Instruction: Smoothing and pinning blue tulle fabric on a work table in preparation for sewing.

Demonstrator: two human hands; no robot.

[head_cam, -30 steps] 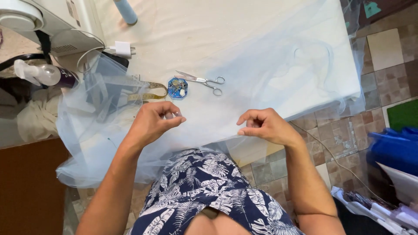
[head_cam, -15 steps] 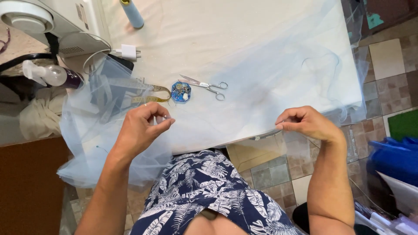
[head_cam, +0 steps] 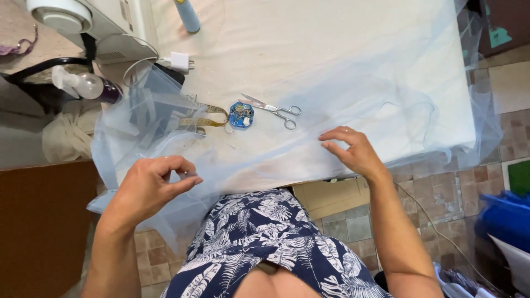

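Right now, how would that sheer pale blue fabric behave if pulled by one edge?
Probably floppy: the sheer pale blue fabric drapes limply over the table edge and bunches in folds at left. Likely very light, being see-through. It may snag or drag the scissors lying on it.

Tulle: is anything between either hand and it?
Nothing visible. The left hand pinches the tulle at the table's near edge; the right hand rests on it. The scissors lie beyond the hands.

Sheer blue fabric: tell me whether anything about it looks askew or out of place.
The sheer blue fabric lies flat across the white table, but its left end is bunched up and spills over the table's edge. It half covers the measuring tape.
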